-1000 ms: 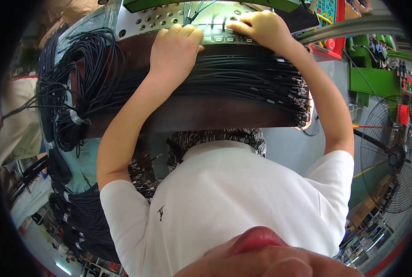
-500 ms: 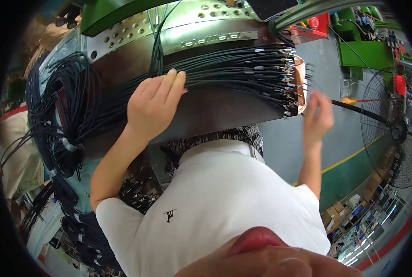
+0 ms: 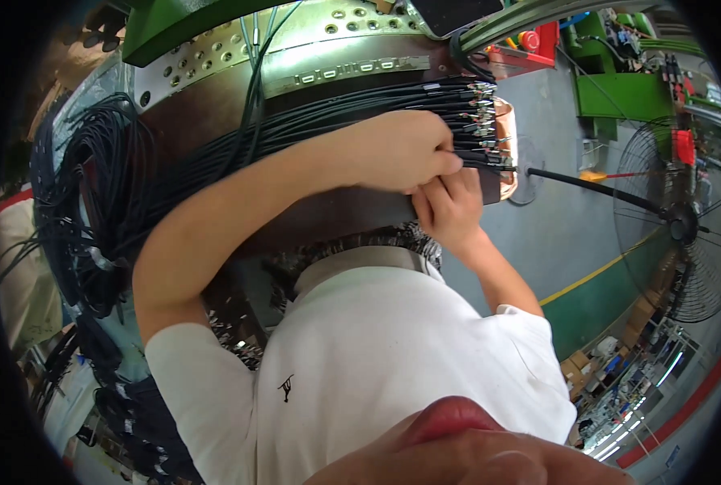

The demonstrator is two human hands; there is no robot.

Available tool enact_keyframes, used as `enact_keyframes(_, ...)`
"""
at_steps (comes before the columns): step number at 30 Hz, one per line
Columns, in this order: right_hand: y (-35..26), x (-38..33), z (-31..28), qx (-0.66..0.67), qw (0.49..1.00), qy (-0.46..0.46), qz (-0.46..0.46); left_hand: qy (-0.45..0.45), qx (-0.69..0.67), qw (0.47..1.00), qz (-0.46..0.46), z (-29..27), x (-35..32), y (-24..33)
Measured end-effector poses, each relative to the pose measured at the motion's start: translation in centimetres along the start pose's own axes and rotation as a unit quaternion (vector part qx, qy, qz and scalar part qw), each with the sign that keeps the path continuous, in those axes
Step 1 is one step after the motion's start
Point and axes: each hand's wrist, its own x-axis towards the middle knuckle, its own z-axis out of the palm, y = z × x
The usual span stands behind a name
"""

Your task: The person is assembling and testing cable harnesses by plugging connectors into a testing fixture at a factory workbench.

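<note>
Cables [image 3: 360,107]: under left hand [image 3: 415,149], just beyond right hand [image 3: 454,210] | both: curled, cannot tell whether grasping

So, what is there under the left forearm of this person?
Black cables show along the far edge of the left forearm, and the dark brown board along its near edge. What lies directly beneath is covered.

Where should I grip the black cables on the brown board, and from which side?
Probably by the straight run of black cables, just left of their metal tips, from above: they lie flat and nearly parallel there, while farther left they bunch into loops.
</note>
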Motion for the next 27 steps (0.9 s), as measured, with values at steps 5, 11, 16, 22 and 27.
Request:
enact_keyframes(5,1.1,-1.7,-2.4,0.369,0.888,0.097,0.256,0.070,-0.295,0.952,0.035,2.9,-0.2,0.4)
enact_keyframes(11,-0.2,7.4,-3.2,0.648,0.703,0.011,0.291,0.307,-0.368,0.876,0.053,7.7,-3.6,-2.3)
enact_keyframes(16,-4.1,10.5,-0.1,0.673,0.653,-0.144,0.314,0.416,-0.393,0.819,0.041,8.5,-6.5,-5.2)
enact_keyframes(22,-5.3,12.0,1.4,0.601,0.698,-0.288,0.262,0.411,-0.440,0.794,0.082,8.0,-9.1,-6.4)
enact_keyframes(27,-3.4,13.5,1.4,0.457,0.810,-0.357,0.088,0.404,-0.492,0.758,0.138,7.4,-9.5,-6.6)
